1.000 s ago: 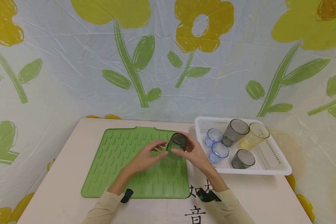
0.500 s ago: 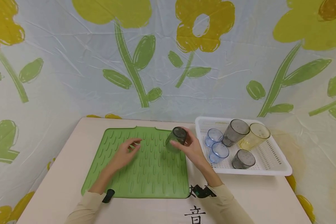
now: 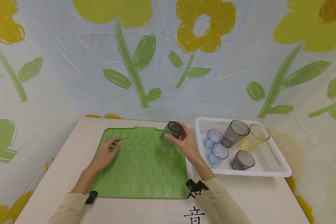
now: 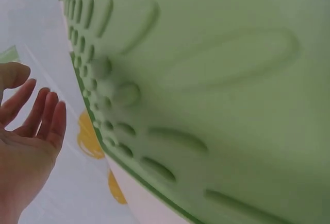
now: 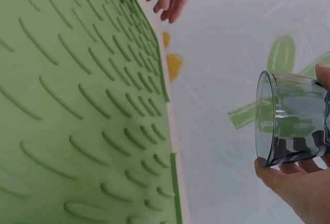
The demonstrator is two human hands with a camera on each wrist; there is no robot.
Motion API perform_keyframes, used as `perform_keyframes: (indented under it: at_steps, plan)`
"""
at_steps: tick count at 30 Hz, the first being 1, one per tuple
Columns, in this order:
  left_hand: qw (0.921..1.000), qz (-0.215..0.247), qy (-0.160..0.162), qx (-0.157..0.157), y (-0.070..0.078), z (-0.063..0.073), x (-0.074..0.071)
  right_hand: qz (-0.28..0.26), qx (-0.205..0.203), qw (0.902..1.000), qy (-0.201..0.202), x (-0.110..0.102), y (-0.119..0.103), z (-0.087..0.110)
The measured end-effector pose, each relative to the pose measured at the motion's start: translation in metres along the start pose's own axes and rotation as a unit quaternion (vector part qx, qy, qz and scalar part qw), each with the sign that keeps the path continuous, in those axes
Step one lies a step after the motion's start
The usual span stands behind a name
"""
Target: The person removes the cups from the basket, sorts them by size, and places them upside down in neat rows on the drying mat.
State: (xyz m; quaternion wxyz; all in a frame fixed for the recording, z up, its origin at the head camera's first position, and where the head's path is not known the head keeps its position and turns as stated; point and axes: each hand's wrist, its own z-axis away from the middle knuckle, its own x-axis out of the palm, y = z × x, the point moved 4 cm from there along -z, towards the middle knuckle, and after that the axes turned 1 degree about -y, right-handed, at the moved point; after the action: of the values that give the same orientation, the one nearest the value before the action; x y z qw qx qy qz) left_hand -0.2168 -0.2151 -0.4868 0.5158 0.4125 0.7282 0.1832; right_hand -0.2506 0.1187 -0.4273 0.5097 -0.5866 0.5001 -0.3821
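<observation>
In my right hand [image 3: 187,141] is a grey glass tumbler [image 3: 170,133], gripped round its side by thumb and fingers. It is held upside down and a little tilted, above the far right part of a green ridged mat [image 3: 140,168]. From the right wrist, the tumbler's mouth [image 5: 265,118] faces the mat, apart from it. My left hand [image 3: 106,152] hovers over the mat's left side with nothing in it. Its fingers are loosely bent and spread, as the left wrist view also shows.
Right of the mat stands a white perforated basket [image 3: 280,166]. It holds two small blue glasses [image 3: 219,152], a tall grey glass [image 3: 235,133], a yellow glass [image 3: 254,137] and a short grey glass [image 3: 243,160]. A flower-printed cloth [image 3: 226,84] hangs behind the table.
My left hand has let go of the tumbler and drawn away to the left. My right hand has carried it slightly farther back and to the left.
</observation>
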Motion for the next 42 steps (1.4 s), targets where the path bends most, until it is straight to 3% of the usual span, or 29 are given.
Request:
perform_keyframes:
  at_steps: [9, 16, 20, 27, 38, 42]
  plan:
    - [0.9982, -0.039, -0.010, -0.044, -0.023, 0.007, -0.017, -0.017, -0.004, 0.9999, 0.000, 0.019, 0.004, -0.015]
    - [0.9966, -0.066, -0.002, -0.049, -0.041, 0.014, -0.032, -0.029, -0.014, 0.9995, -0.009, 0.039, 0.010, -0.031]
    - [0.9950, -0.076, -0.020, -0.062, -0.053, 0.018, -0.037, -0.038, -0.017, 0.9990, -0.019, 0.053, 0.012, -0.040]
    - [0.9947, -0.087, -0.040, -0.038, -0.063, 0.020, -0.042, -0.059, -0.026, 0.9969, -0.045, 0.077, 0.015, -0.053]
    - [0.9870, -0.097, -0.118, -0.050, -0.082, 0.029, -0.047, -0.062, -0.026, 0.9957, -0.064, 0.112, 0.031, -0.067]
    - [0.9868, -0.097, -0.125, -0.037, -0.086, 0.029, -0.049, -0.077, -0.042, 0.9941, -0.064, 0.122, 0.035, -0.071]
